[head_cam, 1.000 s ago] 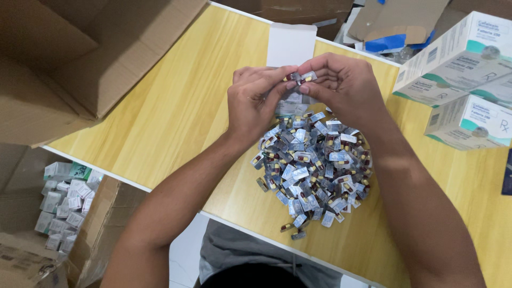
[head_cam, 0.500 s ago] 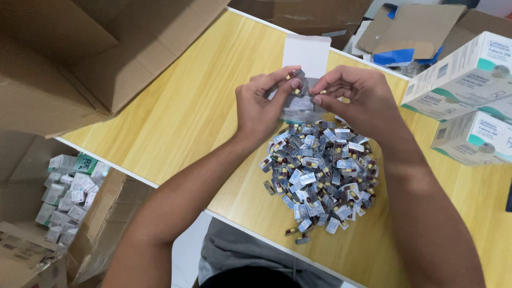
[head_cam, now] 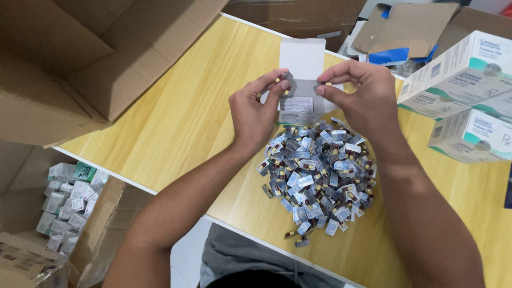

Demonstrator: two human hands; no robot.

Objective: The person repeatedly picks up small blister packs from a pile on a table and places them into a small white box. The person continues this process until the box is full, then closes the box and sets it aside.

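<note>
My left hand (head_cam: 255, 109) pinches a small blister piece with a capsule (head_cam: 285, 80) between thumb and forefinger. My right hand (head_cam: 362, 96) pinches another small blister piece with a capsule (head_cam: 324, 84); the two pieces are a little apart. Both hands hover over an open small white carton (head_cam: 302, 80) lying flat on the yellow wooden table (head_cam: 176, 117). Just nearer to me is a heap of several cut blister pieces with dark red and yellow capsules (head_cam: 317, 176).
A large open cardboard box (head_cam: 69, 64) lies at the table's left. White and teal medicine cartons (head_cam: 469, 96) are stacked at the right. A floor box of small white cartons (head_cam: 66, 205) stands lower left. Brown cardboard and blue packaging (head_cam: 405, 37) lie at the back.
My hands, held together on one strip a second ago, have drawn apart, each now pinching its own piece. The view has shifted so the table sits lower and further right.
</note>
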